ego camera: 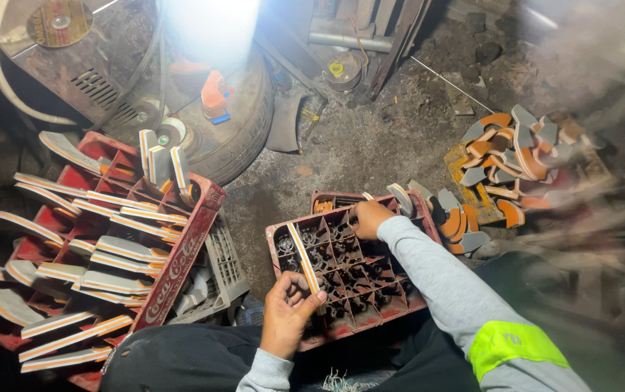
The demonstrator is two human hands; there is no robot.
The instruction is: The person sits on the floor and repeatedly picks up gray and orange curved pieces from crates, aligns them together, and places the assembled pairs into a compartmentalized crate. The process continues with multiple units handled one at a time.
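A red plastic bottle crate [392, 305] with divided cells sits in front of me on the dirt floor. My left hand [287, 312] grips a curved grey blade with an orange-and-white edge [302, 263], standing it in the crate's near-left cells. My right hand [369, 218] reaches to the crate's far edge, fingers curled on the rim beside other blades [402, 196]; I cannot tell whether it holds one. Both arms wear grey sleeves, and the right sleeve has a yellow-green band.
A second red crate [182, 254] at left is packed with several similar blades, resting on a grey crate [222, 268]. A loose heap of blades [512, 156] lies at right. A tyre [243, 127] and a metal machine [73, 65] stand behind.
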